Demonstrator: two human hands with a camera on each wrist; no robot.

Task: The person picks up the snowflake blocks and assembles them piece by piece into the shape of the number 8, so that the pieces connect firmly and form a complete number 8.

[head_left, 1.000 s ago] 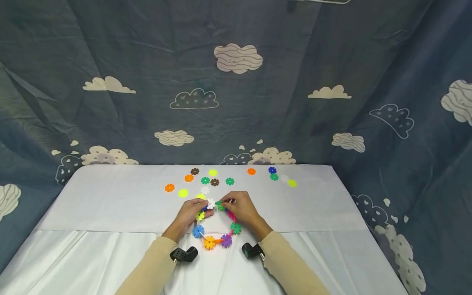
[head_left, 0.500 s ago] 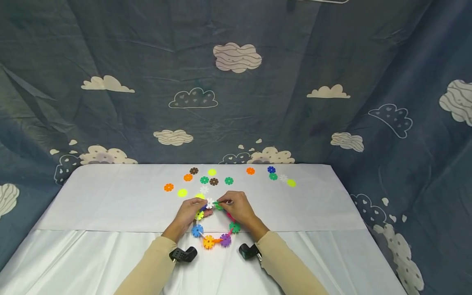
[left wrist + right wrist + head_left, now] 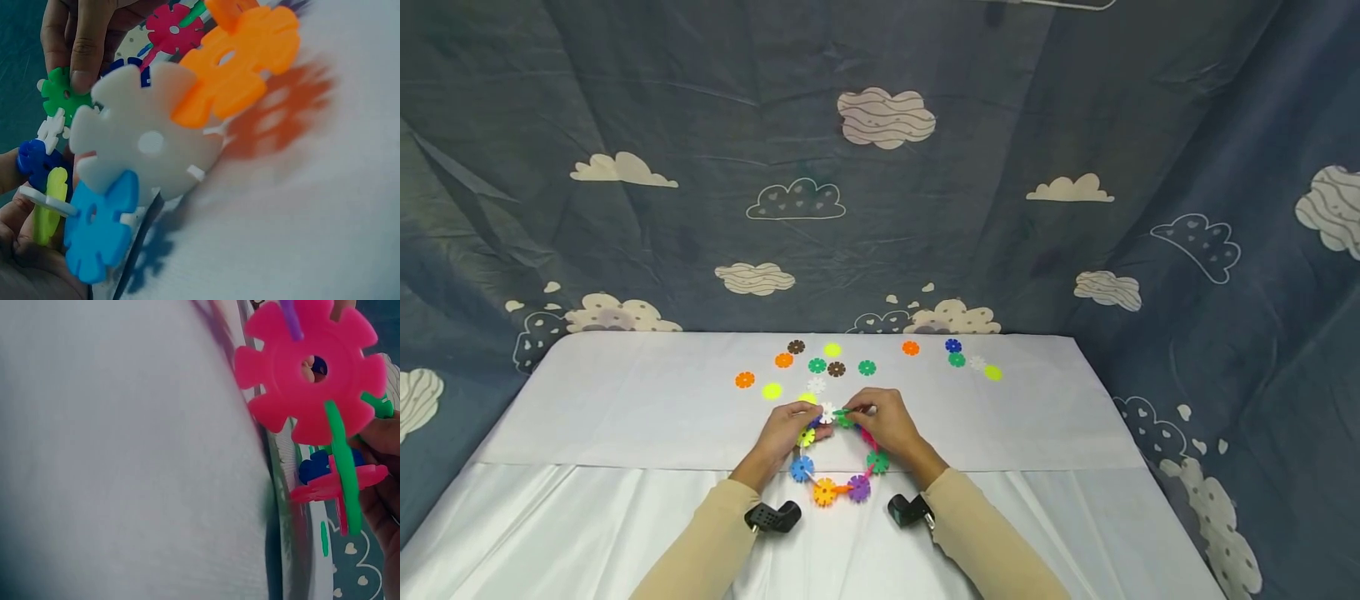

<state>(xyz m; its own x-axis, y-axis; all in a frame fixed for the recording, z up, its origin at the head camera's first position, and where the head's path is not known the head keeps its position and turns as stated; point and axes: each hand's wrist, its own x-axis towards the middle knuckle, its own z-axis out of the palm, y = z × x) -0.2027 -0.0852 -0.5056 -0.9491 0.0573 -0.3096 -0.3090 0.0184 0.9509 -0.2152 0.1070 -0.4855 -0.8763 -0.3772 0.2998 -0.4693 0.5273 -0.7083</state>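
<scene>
A chain of slotted plastic snowflake discs is bent into a ring in front of me, its near side formed by an orange disc (image 3: 824, 493) and a purple disc (image 3: 859, 488). My left hand (image 3: 784, 435) grips the ring's far left part by a small white disc (image 3: 827, 414) and a dark blue disc (image 3: 37, 164). My right hand (image 3: 891, 423) pinches a green disc (image 3: 57, 92) between thumb and finger, right beside that white disc. A large white disc (image 3: 115, 140) joins a light blue disc (image 3: 100, 234). A pink disc (image 3: 275, 369) hangs on the right side, slotted to another green disc (image 3: 345, 472).
Loose discs lie scattered at the back of the white-covered table (image 3: 625, 417), among them an orange disc (image 3: 745, 380), a brown disc (image 3: 837, 369) and a yellow disc (image 3: 993, 373). A dark curtain (image 3: 700, 233) with cloud prints stands behind and at both sides.
My right hand has shifted slightly left, bringing the green disc closer to the white disc and tilting it. The left hand keeps its place.
</scene>
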